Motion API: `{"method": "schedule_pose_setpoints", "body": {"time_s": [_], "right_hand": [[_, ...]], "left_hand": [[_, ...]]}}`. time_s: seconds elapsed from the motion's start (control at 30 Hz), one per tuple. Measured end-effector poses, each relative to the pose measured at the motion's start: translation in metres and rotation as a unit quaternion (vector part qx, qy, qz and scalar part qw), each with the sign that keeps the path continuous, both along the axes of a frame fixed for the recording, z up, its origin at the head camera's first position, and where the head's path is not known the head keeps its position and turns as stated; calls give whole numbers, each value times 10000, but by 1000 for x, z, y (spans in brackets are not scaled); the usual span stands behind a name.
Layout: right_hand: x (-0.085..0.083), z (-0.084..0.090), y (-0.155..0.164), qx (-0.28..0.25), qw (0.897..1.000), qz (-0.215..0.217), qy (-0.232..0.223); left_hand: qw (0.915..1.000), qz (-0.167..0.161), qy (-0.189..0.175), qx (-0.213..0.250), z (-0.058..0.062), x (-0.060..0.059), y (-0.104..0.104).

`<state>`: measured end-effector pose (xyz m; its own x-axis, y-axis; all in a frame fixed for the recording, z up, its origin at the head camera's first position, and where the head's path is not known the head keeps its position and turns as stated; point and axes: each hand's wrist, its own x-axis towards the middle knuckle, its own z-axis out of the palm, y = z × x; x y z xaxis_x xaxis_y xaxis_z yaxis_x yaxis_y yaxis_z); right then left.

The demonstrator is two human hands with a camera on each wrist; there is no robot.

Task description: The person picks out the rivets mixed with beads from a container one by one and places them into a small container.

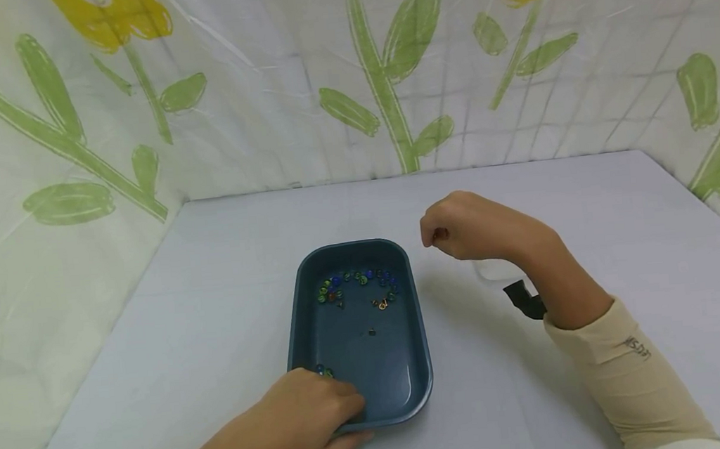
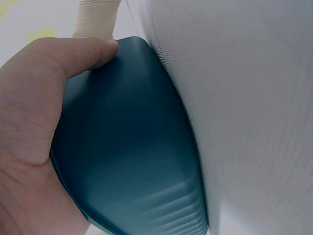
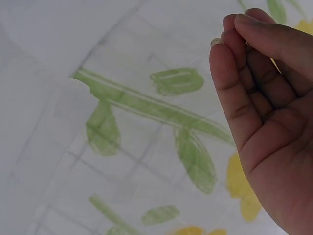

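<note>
A dark teal tray [image 1: 371, 371] stands on the table. My left hand [image 1: 305, 419] grips its near left corner, fingers over the rim and thumb [image 2: 93, 54] against the outer wall. Inside lie several blue and green glass beads [image 1: 363, 278], a few small gold-coloured pieces [image 1: 382, 305] and a tiny dark piece [image 1: 371, 332]. More beads [image 1: 327, 372] show by the left fingers. Raised beyond the tray's right side, my right hand [image 1: 481, 225] has thumb and fingertips pinched together. A tiny gold-coloured piece [image 3: 248, 43] glints between them, mostly hidden.
Below the right hand, a clear container [image 1: 497, 269] shows in part on the table. A black piece [image 1: 525, 301] sits beside the right wrist. The pale table [image 1: 211, 264] runs back to a white curtain [image 1: 263, 119] painted with yellow flowers.
</note>
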<state>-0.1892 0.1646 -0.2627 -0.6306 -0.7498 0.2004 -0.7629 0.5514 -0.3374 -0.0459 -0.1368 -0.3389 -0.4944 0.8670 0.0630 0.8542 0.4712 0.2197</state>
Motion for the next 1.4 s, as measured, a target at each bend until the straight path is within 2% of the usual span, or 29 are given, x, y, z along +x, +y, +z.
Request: {"method": "schedule_pose_setpoints", "body": {"time_s": [0.63, 0.83, 1.1, 1.4], "right_hand": [[-4, 4, 13, 77, 9995, -254, -174], [-5, 5, 16, 104, 9991, -357, -213], [-3, 11, 21, 183, 9975, -543, -403], [-3, 13, 26, 247, 9971, -552, -467]], "left_hand": [[10000, 63, 57, -12, 0, 1, 0], [9999, 87, -57, -20, 1, 1, 0], [10000, 71, -9, -38, 2, 1, 0], [9999, 104, -104, -50, 2, 1, 1]]}}
